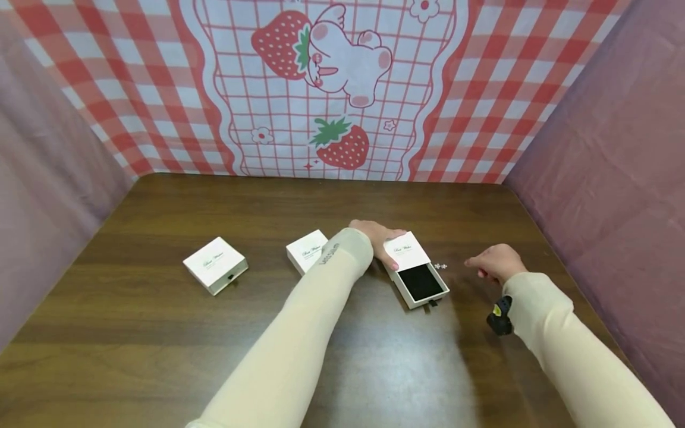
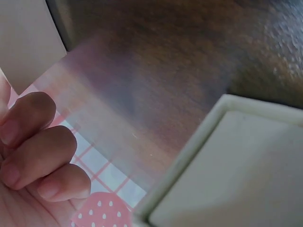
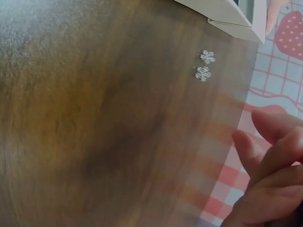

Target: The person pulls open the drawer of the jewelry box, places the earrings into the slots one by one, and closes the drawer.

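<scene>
My left hand [image 1: 376, 239] grips a white drawer box [image 1: 408, 252] by its sleeve, with thumb and finger on opposite sides. The box's drawer is pulled partway out towards me, showing a black insert [image 1: 420, 282]. Just right of the box lie two small silver snowflake-shaped pieces [image 3: 202, 74] on the table. My right hand [image 1: 497, 263] hovers to the right of these pieces, apart from them. Its fingers are loosely curled and nothing shows between the thumb and index finger [image 3: 274, 125].
A closed white box [image 1: 307, 249] sits left of my left hand, partly covered by the forearm. Another closed white box [image 1: 214, 261] lies further left on the wooden table [image 1: 134, 356]. Behind the table hangs a red-and-white checked cloth [image 1: 497, 77].
</scene>
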Demonstrator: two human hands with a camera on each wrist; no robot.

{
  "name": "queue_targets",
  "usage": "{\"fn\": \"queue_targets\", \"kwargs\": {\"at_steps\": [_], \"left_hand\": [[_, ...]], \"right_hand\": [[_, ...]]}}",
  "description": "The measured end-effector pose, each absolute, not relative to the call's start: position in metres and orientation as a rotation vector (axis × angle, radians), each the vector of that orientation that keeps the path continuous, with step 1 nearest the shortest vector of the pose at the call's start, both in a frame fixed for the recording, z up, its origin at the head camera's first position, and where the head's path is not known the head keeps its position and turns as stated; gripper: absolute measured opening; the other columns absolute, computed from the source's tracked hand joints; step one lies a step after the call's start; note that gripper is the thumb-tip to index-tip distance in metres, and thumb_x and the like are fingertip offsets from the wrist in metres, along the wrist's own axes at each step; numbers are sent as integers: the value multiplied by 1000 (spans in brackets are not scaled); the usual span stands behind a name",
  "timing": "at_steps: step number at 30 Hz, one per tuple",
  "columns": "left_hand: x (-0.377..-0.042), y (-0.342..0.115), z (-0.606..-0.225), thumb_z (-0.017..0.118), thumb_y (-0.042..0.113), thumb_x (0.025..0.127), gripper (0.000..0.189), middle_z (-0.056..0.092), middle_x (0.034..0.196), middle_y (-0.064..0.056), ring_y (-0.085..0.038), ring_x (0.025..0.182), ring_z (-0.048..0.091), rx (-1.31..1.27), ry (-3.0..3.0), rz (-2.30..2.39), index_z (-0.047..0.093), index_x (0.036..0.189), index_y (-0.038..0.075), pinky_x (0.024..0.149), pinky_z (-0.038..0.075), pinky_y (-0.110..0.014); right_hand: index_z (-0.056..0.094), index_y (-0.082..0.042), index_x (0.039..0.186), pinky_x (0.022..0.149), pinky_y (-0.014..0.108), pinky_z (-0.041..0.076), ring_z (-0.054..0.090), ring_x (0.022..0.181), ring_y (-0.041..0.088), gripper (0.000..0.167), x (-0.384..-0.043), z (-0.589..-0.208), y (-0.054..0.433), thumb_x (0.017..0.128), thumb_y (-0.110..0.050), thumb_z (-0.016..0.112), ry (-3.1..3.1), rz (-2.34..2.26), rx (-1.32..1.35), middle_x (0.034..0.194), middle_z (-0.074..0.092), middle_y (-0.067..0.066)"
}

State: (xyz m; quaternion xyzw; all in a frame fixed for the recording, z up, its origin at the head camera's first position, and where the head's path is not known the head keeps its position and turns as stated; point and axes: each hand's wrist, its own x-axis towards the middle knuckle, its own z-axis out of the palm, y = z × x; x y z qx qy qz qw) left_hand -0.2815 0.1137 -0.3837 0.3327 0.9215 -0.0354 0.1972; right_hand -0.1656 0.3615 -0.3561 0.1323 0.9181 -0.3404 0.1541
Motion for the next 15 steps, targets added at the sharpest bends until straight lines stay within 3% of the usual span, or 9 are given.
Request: {"fn": "queue_targets", "kwargs": {"at_steps": [15], "left_hand": [[-281,113,-386,63,77,68,101,41,149,7,-13,124,46,898,2567,-40,13,150,48,89,43,-35]], "right_hand": [[61,-14,63,46,22,38,42,44,5,28,-180,-349,368,89,-23,65,2378,-1192,485,51,50,-7]]}}
